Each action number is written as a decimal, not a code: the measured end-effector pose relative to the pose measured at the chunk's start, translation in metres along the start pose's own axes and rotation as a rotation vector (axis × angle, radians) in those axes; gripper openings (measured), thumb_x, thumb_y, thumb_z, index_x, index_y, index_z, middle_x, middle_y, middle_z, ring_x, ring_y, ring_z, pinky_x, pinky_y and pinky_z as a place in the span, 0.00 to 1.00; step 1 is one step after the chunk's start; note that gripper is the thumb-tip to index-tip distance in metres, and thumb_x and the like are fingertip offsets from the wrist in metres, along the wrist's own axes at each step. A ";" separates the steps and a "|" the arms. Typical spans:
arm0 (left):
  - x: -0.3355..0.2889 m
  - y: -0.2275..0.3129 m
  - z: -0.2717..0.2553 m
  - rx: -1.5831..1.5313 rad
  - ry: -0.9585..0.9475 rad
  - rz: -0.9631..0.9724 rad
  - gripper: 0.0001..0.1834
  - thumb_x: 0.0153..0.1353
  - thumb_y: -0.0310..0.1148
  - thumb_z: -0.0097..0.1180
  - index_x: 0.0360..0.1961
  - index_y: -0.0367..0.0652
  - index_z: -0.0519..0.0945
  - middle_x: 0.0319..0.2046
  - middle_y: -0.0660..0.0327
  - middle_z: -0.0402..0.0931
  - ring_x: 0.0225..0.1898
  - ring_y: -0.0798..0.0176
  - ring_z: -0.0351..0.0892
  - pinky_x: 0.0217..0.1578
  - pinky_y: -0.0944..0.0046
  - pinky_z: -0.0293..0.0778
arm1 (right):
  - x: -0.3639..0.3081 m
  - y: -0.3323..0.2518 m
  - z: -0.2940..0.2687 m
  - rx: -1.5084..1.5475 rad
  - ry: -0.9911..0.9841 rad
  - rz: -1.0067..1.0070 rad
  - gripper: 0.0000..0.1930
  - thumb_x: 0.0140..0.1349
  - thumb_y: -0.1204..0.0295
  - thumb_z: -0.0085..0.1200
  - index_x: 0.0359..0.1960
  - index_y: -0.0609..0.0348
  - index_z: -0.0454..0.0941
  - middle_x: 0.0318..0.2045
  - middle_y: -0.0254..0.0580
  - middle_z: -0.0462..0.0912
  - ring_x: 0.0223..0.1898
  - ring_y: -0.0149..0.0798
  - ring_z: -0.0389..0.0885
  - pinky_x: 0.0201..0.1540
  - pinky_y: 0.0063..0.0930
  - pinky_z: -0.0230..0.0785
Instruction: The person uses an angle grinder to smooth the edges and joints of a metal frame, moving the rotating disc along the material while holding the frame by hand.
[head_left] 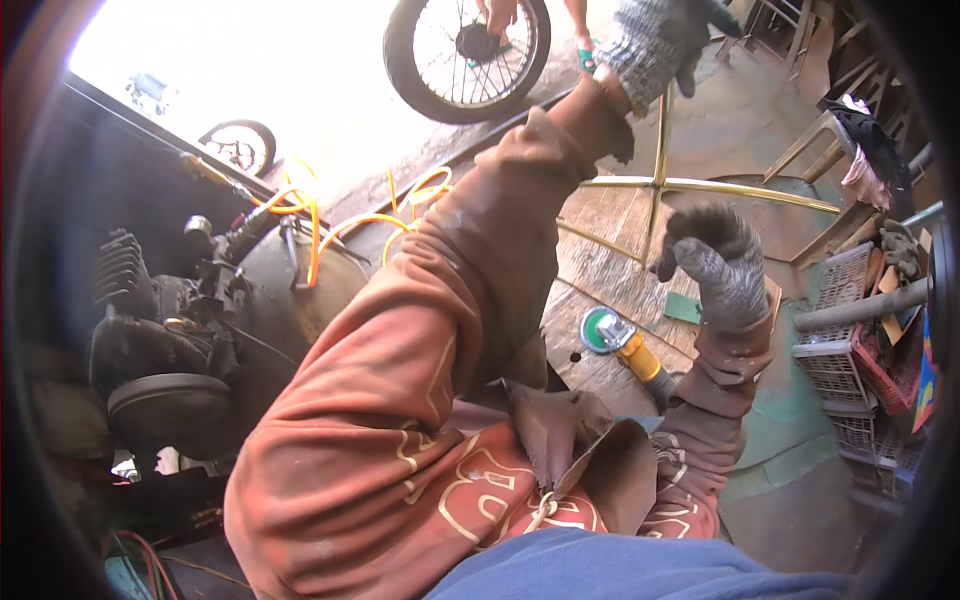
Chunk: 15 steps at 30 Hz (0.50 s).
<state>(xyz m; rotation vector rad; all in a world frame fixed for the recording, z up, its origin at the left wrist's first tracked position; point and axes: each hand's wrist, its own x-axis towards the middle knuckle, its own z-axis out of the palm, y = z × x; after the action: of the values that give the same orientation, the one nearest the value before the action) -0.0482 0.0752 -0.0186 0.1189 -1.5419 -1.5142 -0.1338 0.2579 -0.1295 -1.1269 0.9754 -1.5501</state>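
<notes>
My left hand (655,45), in a grey knit glove, reaches far out at the top, its fingers apart. Below it, shiny brass-coloured metal bars (740,188) cross over a worn wooden board (605,260). One bar runs up to beside this hand; whether they touch cannot be made out. My right hand (722,270), gloved too, is beside the lower bar. Its fingers are bent and partly blurred, with no object visible in them. An angle grinder (635,355) with a yellow body and green disc lies on the board, near a small green rectangular piece (683,307).
At the top, another person's bare hand (497,12) touches a spoked wheel (398,55). A greasy motorcycle engine (150,345) and a looped orange hose (313,235) are on the left. Plastic crates (835,285) and a chair (815,140) draped with cloths stand right.
</notes>
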 end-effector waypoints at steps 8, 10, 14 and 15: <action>-0.009 0.006 0.024 0.008 -0.026 -0.066 0.43 0.58 0.67 0.36 0.22 0.30 0.79 0.05 0.61 0.62 0.03 0.65 0.60 0.04 0.68 0.57 | 0.027 -0.090 0.123 -0.414 -0.536 -0.407 0.25 0.52 0.78 0.61 0.53 0.61 0.69 0.27 0.36 0.79 0.25 0.27 0.75 0.29 0.21 0.69; -0.016 0.002 0.014 0.033 0.007 -0.104 0.43 0.58 0.67 0.36 0.22 0.30 0.79 0.05 0.61 0.62 0.03 0.65 0.60 0.04 0.68 0.57 | 0.032 -0.095 0.141 -0.488 -0.587 -0.551 0.30 0.51 0.79 0.62 0.58 0.63 0.66 0.31 0.38 0.80 0.25 0.25 0.75 0.29 0.20 0.68; -0.013 0.000 0.019 0.014 0.014 -0.119 0.43 0.58 0.67 0.36 0.22 0.30 0.79 0.05 0.61 0.61 0.03 0.65 0.60 0.04 0.68 0.57 | 0.020 -0.106 0.146 -0.568 -0.380 -0.884 0.34 0.50 0.78 0.63 0.60 0.62 0.62 0.35 0.43 0.79 0.25 0.28 0.76 0.27 0.21 0.69; -0.011 0.002 0.024 0.008 0.009 -0.118 0.43 0.58 0.67 0.36 0.22 0.30 0.79 0.05 0.61 0.61 0.03 0.65 0.60 0.04 0.68 0.57 | 0.017 -0.111 0.141 -0.544 -0.317 -0.902 0.36 0.49 0.77 0.63 0.61 0.62 0.60 0.36 0.44 0.78 0.26 0.29 0.76 0.27 0.21 0.69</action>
<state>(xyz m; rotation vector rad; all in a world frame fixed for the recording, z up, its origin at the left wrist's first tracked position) -0.0571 0.1002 -0.0182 0.2245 -1.5575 -1.5967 -0.0261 0.2576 0.0146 -2.3483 0.7050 -1.7162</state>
